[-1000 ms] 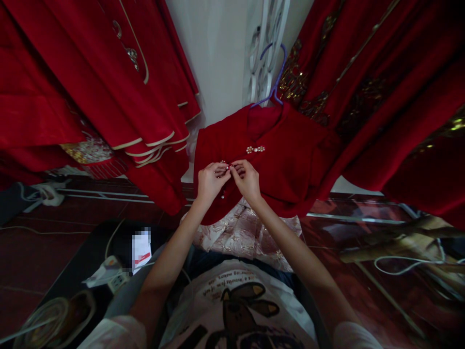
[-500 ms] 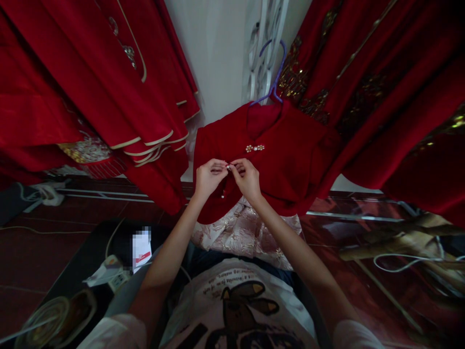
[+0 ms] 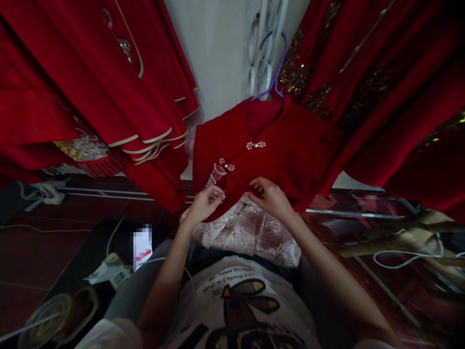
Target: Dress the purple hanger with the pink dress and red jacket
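Observation:
A red jacket [image 3: 286, 160] hangs in front of me on a purple hanger [image 3: 276, 77]. A pearl flower clasp [image 3: 256, 145] sits near its neck. Lower on the left half, another pearl flower clasp [image 3: 228, 166] shows beside a fan-shaped beaded tassel ornament [image 3: 217, 172]. My left hand [image 3: 207, 201] is closed in a pinch at the jacket's lower front edge, just below the tassel; its fingertips hide the small piece they grip. My right hand [image 3: 271, 196] is at the lower front of the jacket, fingers apart, thumb near the cloth edge.
Pale gold-patterned fabric [image 3: 250, 228] lies under the jacket on my lap. Red garments [image 3: 145, 87] hang at left, and sequinned red ones [image 3: 363, 97] at right. A dark table [image 3: 83, 247] at left bears a power strip [image 3: 119, 277] and a plastic cup [image 3: 47, 317].
Both hands have left the middle clasp and moved down, my right hand also to the right. The middle clasp and tassel ornament are now uncovered. My right fingers have spread.

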`<action>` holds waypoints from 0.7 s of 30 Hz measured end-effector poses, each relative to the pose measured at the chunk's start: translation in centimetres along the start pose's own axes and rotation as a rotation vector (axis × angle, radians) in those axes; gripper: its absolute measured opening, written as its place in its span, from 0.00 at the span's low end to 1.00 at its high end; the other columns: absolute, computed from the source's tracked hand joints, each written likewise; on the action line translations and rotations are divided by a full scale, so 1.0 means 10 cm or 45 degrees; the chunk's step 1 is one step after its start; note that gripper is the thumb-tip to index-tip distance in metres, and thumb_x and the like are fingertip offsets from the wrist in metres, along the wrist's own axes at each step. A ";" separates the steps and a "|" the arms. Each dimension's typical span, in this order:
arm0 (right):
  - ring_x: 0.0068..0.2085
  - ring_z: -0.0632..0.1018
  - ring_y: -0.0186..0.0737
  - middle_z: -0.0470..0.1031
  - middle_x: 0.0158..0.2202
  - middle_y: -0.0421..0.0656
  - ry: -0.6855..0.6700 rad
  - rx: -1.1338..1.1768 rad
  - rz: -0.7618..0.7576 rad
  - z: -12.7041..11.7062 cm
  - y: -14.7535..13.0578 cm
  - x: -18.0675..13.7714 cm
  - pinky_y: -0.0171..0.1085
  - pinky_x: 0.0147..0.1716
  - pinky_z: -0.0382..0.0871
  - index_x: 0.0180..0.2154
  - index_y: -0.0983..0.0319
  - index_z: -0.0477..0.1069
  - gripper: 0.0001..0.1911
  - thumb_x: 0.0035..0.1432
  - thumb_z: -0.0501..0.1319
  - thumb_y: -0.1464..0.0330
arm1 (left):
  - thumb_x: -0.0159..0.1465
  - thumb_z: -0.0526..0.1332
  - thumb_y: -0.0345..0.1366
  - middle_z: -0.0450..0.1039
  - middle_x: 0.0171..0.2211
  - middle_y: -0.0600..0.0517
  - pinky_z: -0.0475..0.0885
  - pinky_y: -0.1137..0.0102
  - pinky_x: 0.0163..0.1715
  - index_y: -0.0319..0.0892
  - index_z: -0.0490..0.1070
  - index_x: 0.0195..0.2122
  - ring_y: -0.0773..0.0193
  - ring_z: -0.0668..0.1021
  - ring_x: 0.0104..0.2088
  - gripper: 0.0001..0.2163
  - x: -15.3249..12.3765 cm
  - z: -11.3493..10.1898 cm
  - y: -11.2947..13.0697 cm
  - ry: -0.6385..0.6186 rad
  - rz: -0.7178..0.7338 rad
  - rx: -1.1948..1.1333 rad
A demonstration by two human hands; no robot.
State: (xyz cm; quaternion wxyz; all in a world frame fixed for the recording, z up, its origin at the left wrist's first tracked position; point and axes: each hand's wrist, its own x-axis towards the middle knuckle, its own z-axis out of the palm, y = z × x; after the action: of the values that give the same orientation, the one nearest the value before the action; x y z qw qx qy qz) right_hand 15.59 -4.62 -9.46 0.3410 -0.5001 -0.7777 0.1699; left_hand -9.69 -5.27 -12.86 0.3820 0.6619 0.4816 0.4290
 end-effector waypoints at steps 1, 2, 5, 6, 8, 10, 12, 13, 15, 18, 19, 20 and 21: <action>0.37 0.76 0.39 0.76 0.37 0.43 -0.014 -0.066 0.000 0.00 0.01 -0.01 0.36 0.34 0.71 0.42 0.59 0.71 0.13 0.53 0.67 0.65 | 0.59 0.63 0.36 0.77 0.32 0.51 0.76 0.71 0.33 0.42 0.71 0.37 0.66 0.80 0.32 0.07 -0.01 0.02 0.01 -0.025 0.009 0.003; 0.37 0.76 0.39 0.76 0.37 0.43 -0.028 -0.100 0.007 0.00 0.02 -0.02 0.36 0.33 0.70 0.41 0.58 0.72 0.13 0.52 0.67 0.67 | 0.59 0.64 0.36 0.78 0.33 0.50 0.76 0.71 0.34 0.42 0.72 0.38 0.65 0.80 0.33 0.07 -0.02 0.04 0.03 -0.043 0.016 0.008; 0.32 0.77 0.36 0.77 0.32 0.41 -0.080 0.003 0.078 0.02 0.07 0.00 0.35 0.32 0.70 0.38 0.60 0.73 0.08 0.53 0.64 0.72 | 0.58 0.65 0.36 0.78 0.33 0.50 0.76 0.72 0.35 0.42 0.74 0.39 0.66 0.80 0.34 0.08 -0.03 0.10 0.06 -0.079 0.005 0.002; 0.30 0.77 0.35 0.77 0.30 0.40 -0.113 0.104 0.113 0.04 0.07 0.02 0.34 0.31 0.71 0.36 0.60 0.73 0.06 0.53 0.64 0.72 | 0.58 0.65 0.35 0.78 0.33 0.51 0.76 0.72 0.35 0.42 0.74 0.39 0.66 0.80 0.34 0.08 -0.04 0.11 0.06 -0.080 -0.007 -0.013; 0.30 0.79 0.35 0.79 0.29 0.41 -0.194 0.358 0.165 0.07 0.05 0.05 0.34 0.32 0.73 0.35 0.61 0.74 0.05 0.53 0.65 0.70 | 0.57 0.65 0.34 0.79 0.34 0.50 0.77 0.70 0.37 0.41 0.75 0.39 0.65 0.81 0.35 0.08 -0.04 0.13 0.05 -0.051 -0.029 -0.047; 0.32 0.80 0.36 0.80 0.31 0.42 -0.253 0.556 0.162 0.11 -0.02 0.07 0.35 0.34 0.75 0.35 0.61 0.76 0.07 0.52 0.67 0.66 | 0.55 0.65 0.32 0.80 0.34 0.49 0.78 0.68 0.39 0.41 0.76 0.37 0.65 0.81 0.35 0.08 -0.03 0.14 0.03 -0.010 -0.047 -0.098; 0.33 0.81 0.36 0.81 0.32 0.42 -0.231 0.608 0.133 0.17 -0.11 0.09 0.35 0.35 0.76 0.35 0.61 0.77 0.08 0.53 0.67 0.65 | 0.53 0.65 0.31 0.80 0.34 0.49 0.78 0.67 0.39 0.40 0.76 0.36 0.64 0.82 0.34 0.08 -0.02 0.15 0.01 0.025 -0.070 -0.151; 0.32 0.81 0.36 0.81 0.31 0.41 -0.201 0.594 0.121 0.21 -0.16 0.09 0.35 0.34 0.76 0.35 0.61 0.77 0.07 0.53 0.67 0.65 | 0.52 0.66 0.31 0.80 0.33 0.49 0.78 0.66 0.39 0.40 0.76 0.35 0.64 0.82 0.34 0.09 -0.02 0.15 0.01 0.040 -0.086 -0.174; 0.32 0.81 0.36 0.81 0.30 0.41 -0.125 0.547 0.101 0.30 -0.22 0.10 0.34 0.34 0.76 0.35 0.60 0.77 0.06 0.53 0.67 0.67 | 0.51 0.67 0.32 0.80 0.33 0.49 0.78 0.66 0.39 0.40 0.76 0.35 0.64 0.82 0.34 0.10 -0.01 0.16 0.01 0.061 -0.119 -0.218; 0.31 0.80 0.35 0.81 0.32 0.40 -0.047 0.486 0.043 0.42 -0.25 0.10 0.34 0.35 0.76 0.36 0.60 0.77 0.05 0.56 0.64 0.69 | 0.50 0.70 0.36 0.80 0.31 0.50 0.78 0.66 0.39 0.40 0.76 0.34 0.64 0.81 0.32 0.11 -0.01 0.20 0.03 0.129 -0.123 -0.245; 0.31 0.80 0.35 0.81 0.33 0.41 -0.028 0.456 0.022 0.44 -0.25 0.10 0.35 0.35 0.76 0.37 0.60 0.77 0.05 0.56 0.64 0.70 | 0.50 0.70 0.38 0.80 0.31 0.50 0.78 0.67 0.39 0.40 0.76 0.33 0.64 0.81 0.32 0.11 -0.01 0.21 0.03 0.165 -0.113 -0.242; 0.31 0.80 0.35 0.80 0.34 0.41 -0.013 0.426 0.006 0.46 -0.24 0.09 0.35 0.35 0.75 0.37 0.60 0.77 0.05 0.57 0.63 0.70 | 0.50 0.70 0.38 0.80 0.31 0.50 0.78 0.67 0.38 0.40 0.76 0.32 0.64 0.81 0.32 0.11 -0.01 0.23 0.04 0.205 -0.100 -0.239; 0.32 0.80 0.35 0.80 0.35 0.42 -0.004 0.400 -0.004 0.47 -0.24 0.08 0.35 0.36 0.75 0.38 0.60 0.76 0.06 0.57 0.63 0.70 | 0.50 0.70 0.39 0.80 0.30 0.50 0.78 0.67 0.38 0.40 0.76 0.32 0.64 0.81 0.31 0.10 -0.01 0.25 0.04 0.241 -0.091 -0.238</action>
State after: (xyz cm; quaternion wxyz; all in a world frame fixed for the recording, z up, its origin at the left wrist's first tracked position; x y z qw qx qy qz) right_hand 10.52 -4.59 -11.08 0.4139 -0.4390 -0.7430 0.2896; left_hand -7.25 -5.69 -13.34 0.4098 0.5624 0.4968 0.5186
